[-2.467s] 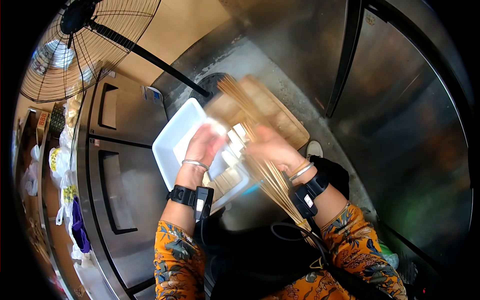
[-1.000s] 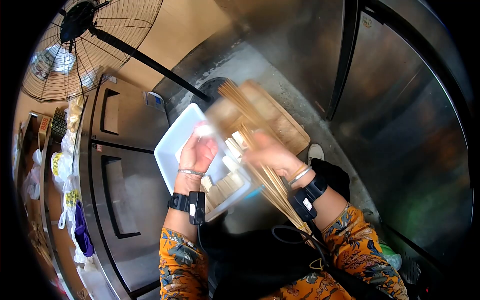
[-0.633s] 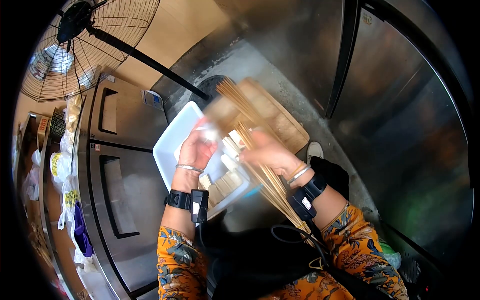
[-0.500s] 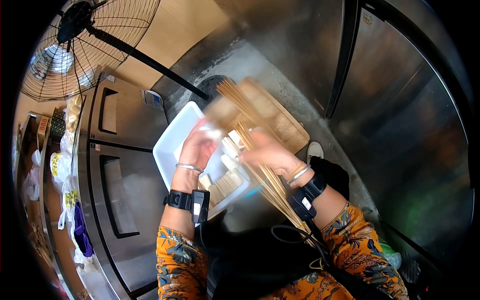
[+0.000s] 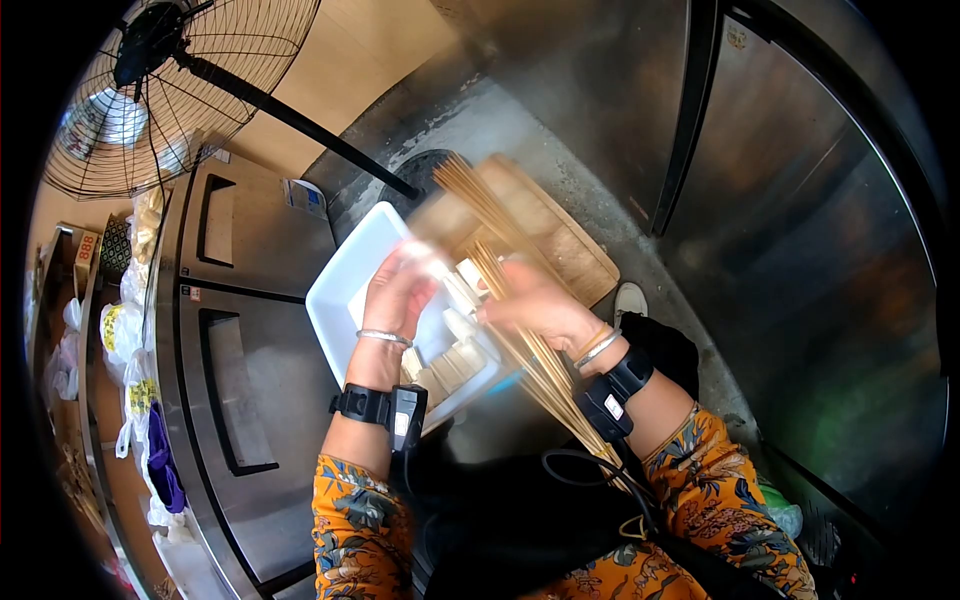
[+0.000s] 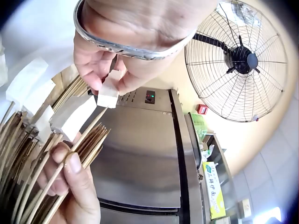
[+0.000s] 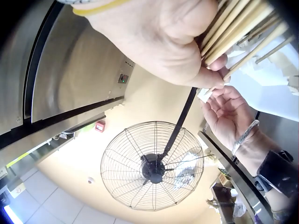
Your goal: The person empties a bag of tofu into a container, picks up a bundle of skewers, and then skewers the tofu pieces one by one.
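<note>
My left hand (image 5: 400, 290) pinches a small white tofu-like block (image 6: 109, 88) between thumb and fingers, over the white tub (image 5: 335, 290). In my right hand (image 5: 545, 310) is a bundle of bamboo skewers (image 5: 570, 400). One skewer (image 6: 86, 134) stands out from the bundle between thumb and finger, its pointed tip right at the block's lower face. Several more white blocks (image 6: 74, 114) sit on skewer ends beside it. Blur covers part of the left fingertips in the head view.
Rows of pale blocks (image 5: 450, 370) lie in the tub's near end. Behind the hands is a wooden board (image 5: 560, 230) with another bunch of skewers (image 5: 475, 195) over it. A standing fan (image 5: 150, 45) and steel cabinets (image 5: 250, 370) are at the left.
Over the last second my left hand has turned from palm up and brought its block closer to the skewers. My right hand has stayed nearly in place with its bundle.
</note>
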Available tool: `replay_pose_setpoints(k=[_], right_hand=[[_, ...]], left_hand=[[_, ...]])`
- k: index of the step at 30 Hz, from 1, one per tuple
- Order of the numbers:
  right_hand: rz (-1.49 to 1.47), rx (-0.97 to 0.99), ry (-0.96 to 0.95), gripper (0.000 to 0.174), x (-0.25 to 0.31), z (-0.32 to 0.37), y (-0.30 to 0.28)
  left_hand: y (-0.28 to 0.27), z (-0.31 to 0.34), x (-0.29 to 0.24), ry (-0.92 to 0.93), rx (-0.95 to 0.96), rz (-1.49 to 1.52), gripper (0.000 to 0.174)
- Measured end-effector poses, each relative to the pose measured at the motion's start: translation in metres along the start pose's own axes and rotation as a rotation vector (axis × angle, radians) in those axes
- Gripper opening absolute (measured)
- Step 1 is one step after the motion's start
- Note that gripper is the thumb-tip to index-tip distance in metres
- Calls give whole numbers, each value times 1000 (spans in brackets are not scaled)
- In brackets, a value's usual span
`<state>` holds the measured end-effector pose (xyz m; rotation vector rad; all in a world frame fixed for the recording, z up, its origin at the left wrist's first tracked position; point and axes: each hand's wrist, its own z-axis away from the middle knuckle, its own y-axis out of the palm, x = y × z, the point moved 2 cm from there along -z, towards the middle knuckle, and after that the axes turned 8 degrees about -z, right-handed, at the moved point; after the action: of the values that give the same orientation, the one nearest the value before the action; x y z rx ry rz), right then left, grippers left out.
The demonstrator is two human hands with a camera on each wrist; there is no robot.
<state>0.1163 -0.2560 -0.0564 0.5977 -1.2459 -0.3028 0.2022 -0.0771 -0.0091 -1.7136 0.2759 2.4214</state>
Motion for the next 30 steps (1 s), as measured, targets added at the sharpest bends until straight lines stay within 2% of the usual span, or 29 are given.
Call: replay_pose_setpoints(k=[7,10,13,16,19,20,21,24,27,28,30], right_hand=[[-5,-5,-3,39,-1,-2,-1],[-29,-11,-27,38,0,-1,-1],[-38,4,-29,39,5,1,2],[-50,-2,-28,39,8,2,1],[-49,-25,-37,40,1,-3,-3],[-61,-44,-31,40,-2,-5,-4],[-74,-64,-24,40,-5,-6,-6],[-56,-18,-63,41,-7,-8,-11],[-8,-95,-132,41,-18,-17,-15],[-103,-158,-104,40,-20,-16,-15],[-29,-198,-42,39,-10,-9,-12]], left_hand=[[11,12,-1,77,-41,-168,37],[13,16,0,168,-19,-290,37],[16,20,0,163,-5,-306,38],[20,23,1,185,10,-336,32],[30,31,2,195,12,-371,33],[29,32,5,191,36,-398,41],[30,33,6,190,39,-390,42],[33,34,10,205,62,-396,43],[21,27,16,229,104,-442,46],[20,31,10,234,67,-402,45],[-2,26,9,225,-25,-407,41]])
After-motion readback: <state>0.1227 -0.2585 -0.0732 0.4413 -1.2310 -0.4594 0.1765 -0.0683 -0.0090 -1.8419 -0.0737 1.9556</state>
